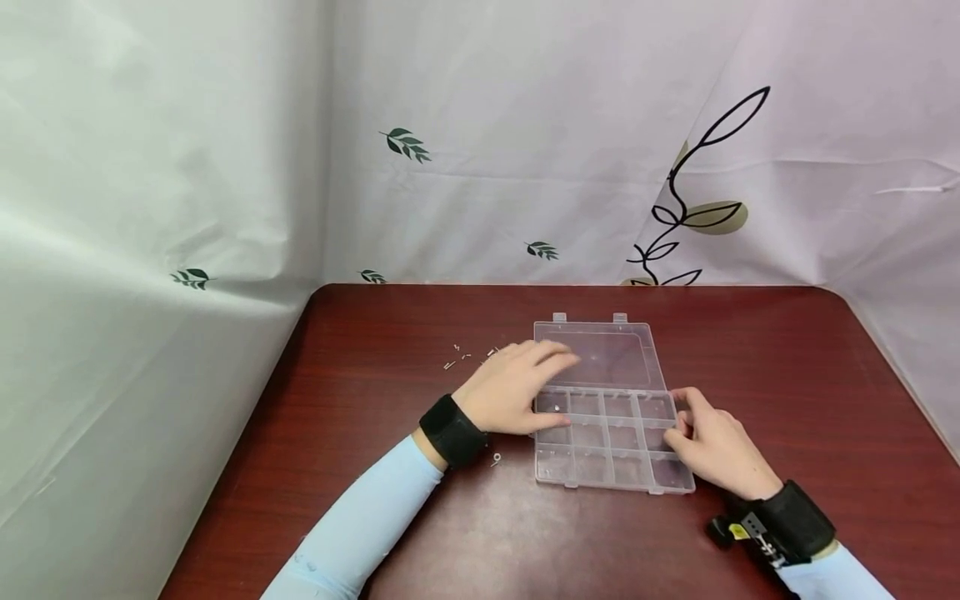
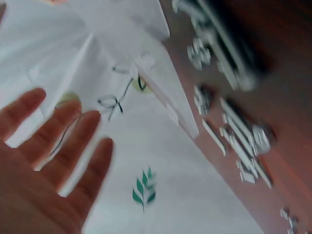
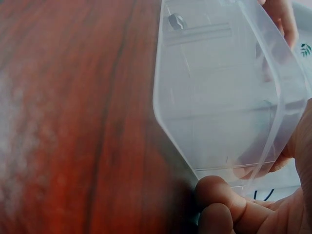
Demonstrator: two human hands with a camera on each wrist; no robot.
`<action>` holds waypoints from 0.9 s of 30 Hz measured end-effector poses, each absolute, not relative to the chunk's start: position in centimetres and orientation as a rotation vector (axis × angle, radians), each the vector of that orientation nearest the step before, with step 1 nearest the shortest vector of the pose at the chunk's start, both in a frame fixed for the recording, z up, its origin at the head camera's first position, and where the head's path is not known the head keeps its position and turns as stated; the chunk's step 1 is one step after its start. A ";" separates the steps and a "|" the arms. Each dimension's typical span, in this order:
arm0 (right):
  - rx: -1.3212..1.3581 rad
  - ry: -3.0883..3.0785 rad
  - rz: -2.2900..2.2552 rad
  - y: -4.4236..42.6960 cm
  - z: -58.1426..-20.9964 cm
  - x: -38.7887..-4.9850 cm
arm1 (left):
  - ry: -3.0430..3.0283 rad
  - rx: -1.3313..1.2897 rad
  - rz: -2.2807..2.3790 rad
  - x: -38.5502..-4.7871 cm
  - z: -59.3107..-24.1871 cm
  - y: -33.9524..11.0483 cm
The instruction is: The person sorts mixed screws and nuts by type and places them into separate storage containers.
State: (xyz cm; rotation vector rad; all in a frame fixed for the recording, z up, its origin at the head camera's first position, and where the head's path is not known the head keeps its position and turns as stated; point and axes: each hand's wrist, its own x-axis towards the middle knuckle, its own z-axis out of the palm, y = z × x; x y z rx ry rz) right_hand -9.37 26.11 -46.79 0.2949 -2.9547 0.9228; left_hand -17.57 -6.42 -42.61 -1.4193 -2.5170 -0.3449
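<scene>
A clear plastic compartment box (image 1: 590,461) lies on the table with its lid (image 1: 600,354) laid back away from the person. The left hand (image 1: 513,387) is over the box's left side, fingers spread and relaxed, holding nothing visible; the left wrist view shows its fingers (image 2: 68,141) apart. At the box's right edge, the right hand (image 1: 720,446) grips the side wall with thumb and curled fingers. In the right wrist view, its fingers (image 3: 214,195) touch the lower corner of the box (image 3: 219,92). A small metal piece (image 3: 176,21) shows inside.
Small metal pieces (image 1: 449,365) lie scattered behind the left hand, and the left wrist view shows several metal parts (image 2: 241,136) closer. Another small ring-ended piece (image 1: 497,458) is left of the box. A patterned white cloth (image 1: 480,192) hangs behind the reddish-brown table (image 1: 375,333).
</scene>
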 end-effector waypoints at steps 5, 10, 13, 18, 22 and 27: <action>0.300 -2.958 0.930 26.1 -46.8 -9.5 | -2.628 -1.248 -0.346 -18.8 -42.4 -8.8; 0.303 -2.952 0.925 26.1 -46.8 -9.5 | -2.720 -1.110 -0.338 -19.9 -42.7 -11.0; 0.304 -2.948 0.923 26.1 -46.8 -9.5 | -2.761 -1.067 -0.307 -20.4 -43.1 -11.7; 0.298 -2.953 0.918 26.1 -46.8 -9.4 | -2.751 -1.048 -0.280 -21.1 -43.7 -12.1; 0.295 -2.958 0.911 26.1 -46.9 -9.5 | -2.717 -1.068 -0.295 -21.4 -44.2 -12.3; 0.296 -2.955 0.913 26.1 -46.9 -9.4 | -2.701 -1.100 -0.308 -21.8 -44.9 -12.5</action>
